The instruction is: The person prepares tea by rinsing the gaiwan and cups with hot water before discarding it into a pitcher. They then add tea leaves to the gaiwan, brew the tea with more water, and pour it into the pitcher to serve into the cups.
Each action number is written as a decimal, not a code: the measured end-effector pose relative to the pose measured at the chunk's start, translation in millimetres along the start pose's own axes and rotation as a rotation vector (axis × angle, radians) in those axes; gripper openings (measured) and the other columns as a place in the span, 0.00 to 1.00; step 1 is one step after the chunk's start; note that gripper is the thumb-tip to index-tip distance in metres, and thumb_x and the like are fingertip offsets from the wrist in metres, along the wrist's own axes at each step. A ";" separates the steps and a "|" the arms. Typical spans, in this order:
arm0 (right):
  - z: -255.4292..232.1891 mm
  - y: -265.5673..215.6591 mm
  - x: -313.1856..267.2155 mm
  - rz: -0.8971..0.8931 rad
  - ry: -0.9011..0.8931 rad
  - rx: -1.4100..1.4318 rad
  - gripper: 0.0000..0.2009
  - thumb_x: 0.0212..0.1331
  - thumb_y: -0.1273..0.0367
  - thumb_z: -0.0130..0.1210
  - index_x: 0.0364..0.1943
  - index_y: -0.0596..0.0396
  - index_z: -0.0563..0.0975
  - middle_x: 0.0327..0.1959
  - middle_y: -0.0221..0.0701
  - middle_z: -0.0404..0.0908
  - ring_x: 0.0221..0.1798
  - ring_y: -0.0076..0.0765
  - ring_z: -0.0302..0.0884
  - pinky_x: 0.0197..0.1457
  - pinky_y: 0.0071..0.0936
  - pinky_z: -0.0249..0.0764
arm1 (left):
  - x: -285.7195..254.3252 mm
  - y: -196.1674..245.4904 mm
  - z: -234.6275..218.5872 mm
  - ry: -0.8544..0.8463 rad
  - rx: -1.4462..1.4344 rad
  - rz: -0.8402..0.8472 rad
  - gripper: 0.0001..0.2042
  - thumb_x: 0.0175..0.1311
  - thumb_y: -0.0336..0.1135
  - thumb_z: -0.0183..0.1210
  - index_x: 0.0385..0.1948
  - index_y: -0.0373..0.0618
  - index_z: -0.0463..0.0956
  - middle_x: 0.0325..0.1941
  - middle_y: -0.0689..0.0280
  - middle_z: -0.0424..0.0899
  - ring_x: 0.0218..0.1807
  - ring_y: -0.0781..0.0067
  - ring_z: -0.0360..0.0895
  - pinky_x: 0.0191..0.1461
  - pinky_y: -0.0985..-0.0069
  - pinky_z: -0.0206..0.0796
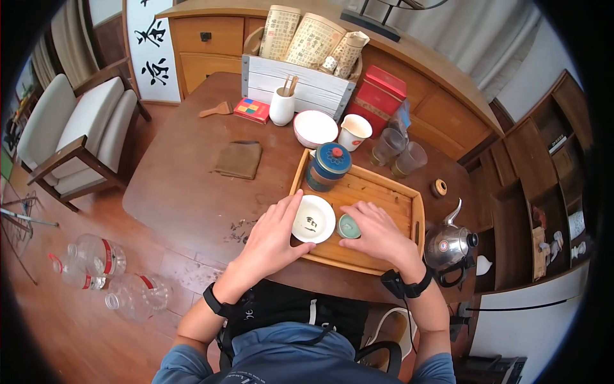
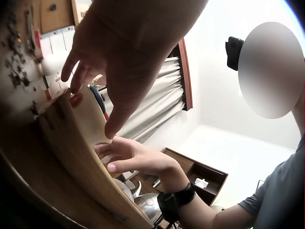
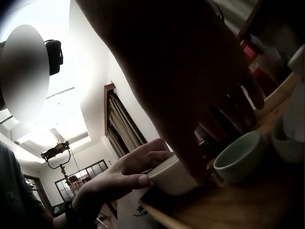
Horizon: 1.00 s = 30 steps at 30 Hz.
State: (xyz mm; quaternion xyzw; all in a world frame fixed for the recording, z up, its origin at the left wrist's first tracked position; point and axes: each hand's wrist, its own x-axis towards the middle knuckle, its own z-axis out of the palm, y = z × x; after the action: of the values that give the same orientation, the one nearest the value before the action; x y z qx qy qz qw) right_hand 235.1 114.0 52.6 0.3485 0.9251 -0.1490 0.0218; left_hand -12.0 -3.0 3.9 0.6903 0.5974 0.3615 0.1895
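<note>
A white bowl (image 1: 314, 219) with a few dark bits at its bottom sits at the tray's near left corner. My left hand (image 1: 274, 232) holds it, thumb at the near rim and fingers along the far left side. Just right of the bowl is a small green cup (image 1: 348, 226). Over this cup my right hand (image 1: 378, 232) spreads its thumb and fingers, the thumb between bowl and cup in the right wrist view. A second green cup (image 3: 288, 143) shows there, hidden under my palm in the head view. The wooden tray (image 1: 390, 192) lies beneath.
A blue lidded canister (image 1: 328, 168) stands at the tray's back left. Beyond are a white bowl (image 1: 315, 128), a pitcher (image 1: 354, 132) and two glasses (image 1: 398, 153). A steel kettle (image 1: 446, 248) stands right of the tray. Left lie a brown cloth (image 1: 238, 160) and scattered leaves (image 1: 238, 230).
</note>
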 end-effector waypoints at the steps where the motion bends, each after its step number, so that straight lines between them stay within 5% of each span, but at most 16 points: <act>1: 2.5 3.3 2.6 0.018 -0.043 -0.015 0.34 0.57 0.57 0.72 0.67 0.56 0.75 0.58 0.43 0.78 0.66 0.55 0.74 0.72 0.45 0.68 | -0.2 -0.4 -0.1 0.003 0.002 0.004 0.53 0.55 0.42 0.79 0.80 0.35 0.54 0.75 0.46 0.70 0.73 0.43 0.71 0.75 0.56 0.66; 8: -20.9 -4.5 8.1 0.080 -0.103 -0.001 0.31 0.60 0.57 0.70 0.65 0.55 0.76 0.59 0.44 0.79 0.68 0.54 0.74 0.73 0.45 0.68 | 0.9 0.6 -0.8 -0.002 0.003 -0.003 0.54 0.54 0.44 0.80 0.80 0.34 0.54 0.74 0.46 0.70 0.72 0.43 0.70 0.75 0.57 0.67; 19: -66.1 -7.7 74.1 0.030 0.420 0.057 0.22 0.67 0.59 0.65 0.61 0.53 0.79 0.56 0.42 0.78 0.62 0.56 0.78 0.62 0.48 0.77 | 0.6 1.3 -1.2 -0.009 0.011 -0.015 0.54 0.54 0.45 0.80 0.80 0.33 0.54 0.74 0.47 0.70 0.73 0.44 0.70 0.75 0.57 0.67; 25: -62.1 -8.4 106.7 0.067 0.288 0.115 0.15 0.68 0.62 0.65 0.51 0.54 0.82 0.30 0.33 0.78 0.35 0.38 0.77 0.40 0.38 0.73 | -0.1 -0.1 0.0 0.000 0.010 -0.004 0.54 0.55 0.46 0.80 0.80 0.33 0.55 0.74 0.47 0.70 0.73 0.44 0.70 0.75 0.57 0.66; 28: -57.3 -1.4 113.4 0.045 0.239 0.211 0.13 0.69 0.62 0.63 0.46 0.56 0.80 0.40 0.41 0.86 0.45 0.52 0.85 0.48 0.45 0.79 | -0.1 0.5 -0.6 0.003 0.009 0.000 0.54 0.55 0.46 0.80 0.79 0.33 0.55 0.74 0.47 0.70 0.73 0.44 0.70 0.75 0.57 0.66; 30: -59.5 0.0 113.4 0.042 0.228 0.205 0.11 0.70 0.63 0.62 0.45 0.57 0.79 0.40 0.41 0.85 0.44 0.51 0.85 0.46 0.44 0.78 | -0.4 0.2 -0.2 0.004 0.012 0.002 0.54 0.55 0.46 0.79 0.79 0.33 0.55 0.74 0.47 0.70 0.73 0.44 0.70 0.75 0.57 0.66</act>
State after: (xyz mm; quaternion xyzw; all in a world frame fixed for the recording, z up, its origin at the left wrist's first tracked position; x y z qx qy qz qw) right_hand 153.1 203.6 93.0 0.3827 0.8940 -0.2020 -0.1159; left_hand -12.0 -3.5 4.1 0.6913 0.5992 0.3594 0.1841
